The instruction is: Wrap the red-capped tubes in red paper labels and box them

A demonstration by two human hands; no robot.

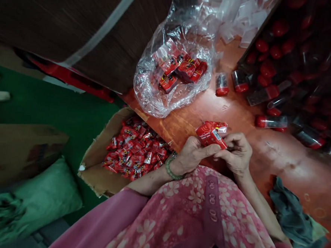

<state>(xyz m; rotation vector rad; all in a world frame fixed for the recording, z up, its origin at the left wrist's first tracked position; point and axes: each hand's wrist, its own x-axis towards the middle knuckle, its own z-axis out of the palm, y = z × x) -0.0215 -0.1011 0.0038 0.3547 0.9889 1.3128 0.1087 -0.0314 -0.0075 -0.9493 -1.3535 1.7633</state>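
Note:
Red printed packets (209, 135) are held between my two hands above the front edge of the orange-brown table. My left hand (193, 153), with a green bead bracelet at the wrist, grips them from the left, thumb on top. The fingers of my right hand (236, 152) pinch their lower right corner. Beyond them, a clear plastic bag (167, 101) lies open with bundles of red packets (188, 67) inside. Left of my left hand, a cardboard box (96, 161) holds a heap of small red packages (138, 148).
Clear tubes with red caps (272, 122) lie in a pile at the right. Two short ones (222, 84) stand near the bag. Clear plastic pieces (249, 17) are at the back. A dark cloth (291, 212) lies at the right, a green sack (49, 191) on the left.

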